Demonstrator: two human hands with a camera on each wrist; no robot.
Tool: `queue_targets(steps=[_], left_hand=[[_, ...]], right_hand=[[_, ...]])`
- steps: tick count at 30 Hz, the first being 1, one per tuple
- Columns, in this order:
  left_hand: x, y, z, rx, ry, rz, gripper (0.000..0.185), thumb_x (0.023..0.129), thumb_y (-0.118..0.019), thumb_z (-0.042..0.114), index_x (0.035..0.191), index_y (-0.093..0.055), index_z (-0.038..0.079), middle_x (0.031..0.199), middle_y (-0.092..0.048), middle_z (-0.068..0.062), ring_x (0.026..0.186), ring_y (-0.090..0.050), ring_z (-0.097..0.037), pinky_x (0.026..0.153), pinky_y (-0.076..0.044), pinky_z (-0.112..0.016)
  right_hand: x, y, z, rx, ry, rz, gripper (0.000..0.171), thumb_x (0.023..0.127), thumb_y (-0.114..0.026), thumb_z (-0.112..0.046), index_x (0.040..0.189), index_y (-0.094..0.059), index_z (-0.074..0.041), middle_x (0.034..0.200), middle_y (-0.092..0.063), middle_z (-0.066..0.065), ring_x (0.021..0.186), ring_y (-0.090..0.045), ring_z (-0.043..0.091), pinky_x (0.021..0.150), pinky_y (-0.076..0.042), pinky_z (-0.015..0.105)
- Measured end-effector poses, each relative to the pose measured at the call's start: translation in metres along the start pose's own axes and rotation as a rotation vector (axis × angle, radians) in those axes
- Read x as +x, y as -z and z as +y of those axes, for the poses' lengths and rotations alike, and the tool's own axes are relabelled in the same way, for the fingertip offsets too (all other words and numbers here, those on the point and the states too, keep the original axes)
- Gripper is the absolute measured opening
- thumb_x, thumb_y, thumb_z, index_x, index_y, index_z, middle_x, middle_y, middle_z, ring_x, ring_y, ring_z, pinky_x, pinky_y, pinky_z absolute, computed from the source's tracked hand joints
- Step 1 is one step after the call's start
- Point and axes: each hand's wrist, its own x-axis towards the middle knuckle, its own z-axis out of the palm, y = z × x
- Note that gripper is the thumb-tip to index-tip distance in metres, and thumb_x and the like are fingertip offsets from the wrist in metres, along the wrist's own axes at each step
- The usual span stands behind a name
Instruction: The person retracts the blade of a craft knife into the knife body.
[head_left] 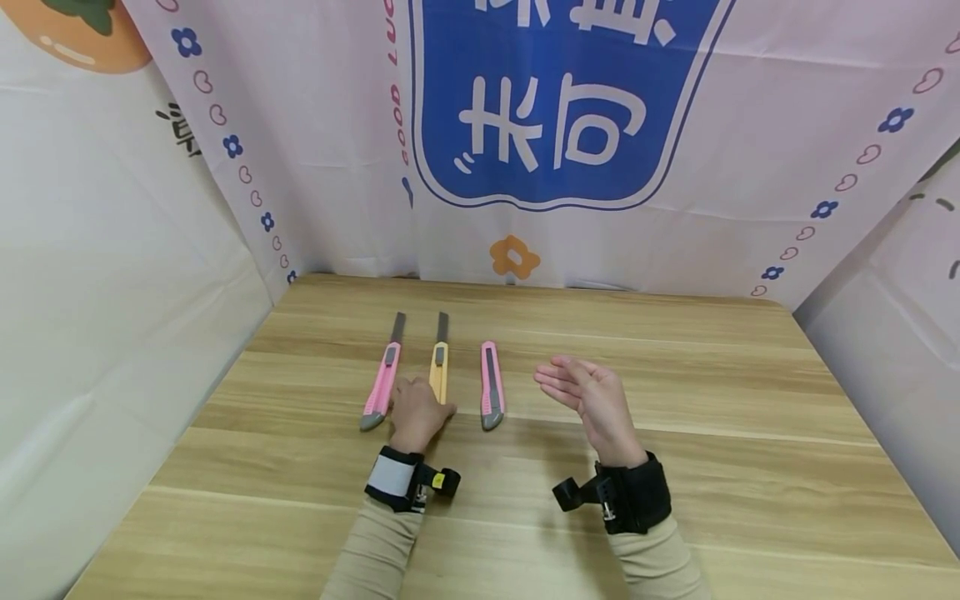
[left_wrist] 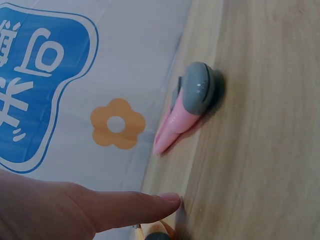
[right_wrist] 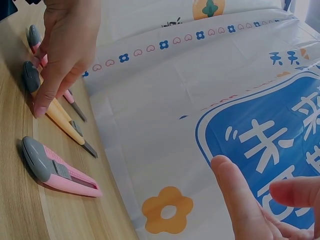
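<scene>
A yellow utility knife (head_left: pixel 440 367), its blade out, lies on the table between two pink ones. My left hand (head_left: pixel 418 412) reaches down over its grey-ended handle, thumb on one side and fingers on the other. The thumb (left_wrist: pixel 135 205) is straight, its tip low beside the handle. Left of that hand lies a pink utility knife (head_left: pixel 382 383) with its blade extended. To the right lies another pink utility knife (head_left: pixel 491 387), blade not showing, its grey end cap (right_wrist: pixel 35 155) toward me. My right hand (head_left: pixel 592 400) is raised over the table, fingers extended, holding nothing.
The wooden table (head_left: pixel 712 400) meets a white printed cloth (head_left: pixel 352 208) at its back edge. More cloth hangs at both sides. Each wrist wears a black strap with a small camera, such as the right strap (head_left: pixel 637 496).
</scene>
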Motion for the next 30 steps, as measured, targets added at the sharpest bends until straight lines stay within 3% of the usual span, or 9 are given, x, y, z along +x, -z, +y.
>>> queue_targets(steps=[7, 16, 30], left_hand=[[0.0002, -0.0006, -0.0016, -0.004, -0.001, 0.015, 0.042, 0.077, -0.077, 0.021, 0.1, -0.058, -0.009, 0.101, -0.054, -0.024, 0.087, -0.047, -0.028, 0.065, -0.041, -0.032], [0.0011, -0.0012, -0.0026, 0.047, -0.093, 0.082, 0.028, 0.075, -0.075, 0.019, 0.065, -0.056, 0.001, 0.074, -0.057, -0.015, 0.073, -0.051, -0.027, 0.056, -0.033, -0.029], [-0.0027, 0.005, 0.0027, -0.033, -0.091, 0.055, 0.021, 0.079, -0.069, 0.013, 0.071, -0.057, -0.002, 0.08, -0.054, -0.016, 0.073, -0.049, -0.026, 0.054, -0.032, -0.026]], right_hand=[[0.0001, -0.0007, 0.0001, 0.008, -0.002, -0.001, 0.036, 0.102, -0.045, -0.016, 0.126, -0.05, 0.012, 0.102, -0.076, 0.005, 0.092, -0.073, 0.01, 0.087, -0.059, 0.026], [0.0007, 0.0001, -0.0002, 0.004, 0.007, -0.008, 0.037, 0.103, -0.044, -0.014, 0.128, -0.049, 0.012, 0.089, -0.075, -0.005, 0.089, -0.073, 0.008, 0.086, -0.059, 0.024], [0.0008, 0.0004, 0.0002, 0.002, 0.012, -0.001, 0.036, 0.102, -0.045, -0.015, 0.127, -0.051, 0.012, 0.093, -0.076, -0.002, 0.092, -0.073, 0.01, 0.087, -0.059, 0.025]])
